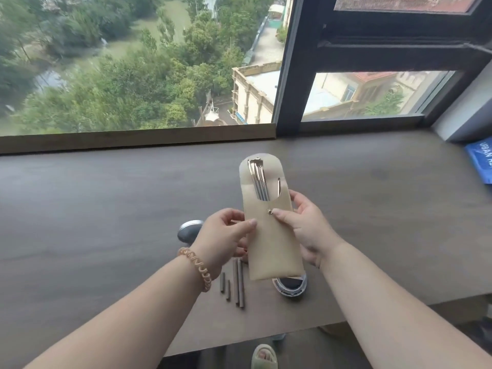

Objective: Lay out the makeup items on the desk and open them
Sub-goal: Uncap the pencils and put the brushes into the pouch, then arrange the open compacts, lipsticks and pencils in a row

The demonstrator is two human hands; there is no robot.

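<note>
Grey-brown wood grain runs across the desk (pixel 106 209), which sits flush against a big window (pixel 290 62) with a dark frame; outside, far below, lie trees and pale buildings. At the far right edge of the desk a blue booklet (pixel 480 161) pokes into view.

Above the desk, both hands hold a beige pouch (pixel 269 235) upright, its flap open at the top so that thin metal tools (pixel 259 182) show inside. The left hand (pixel 226 235), with a beaded bracelet (pixel 195 267) on the wrist, pinches the pouch's left edge between thumb and fingers. The right hand (pixel 306 230) clamps the right edge, thumb resting just beside the snap (pixel 270 212).

On the desk under the hands lie four slim grey sticks (pixel 234 283), two short and two long, side by side. A round silver lid (pixel 189 230) is partly hidden behind the left hand, and a round compact (pixel 290 286) sits half covered by the pouch's lower end. Below the desk edge a slippered foot (pixel 263 356) shows on the floor.
</note>
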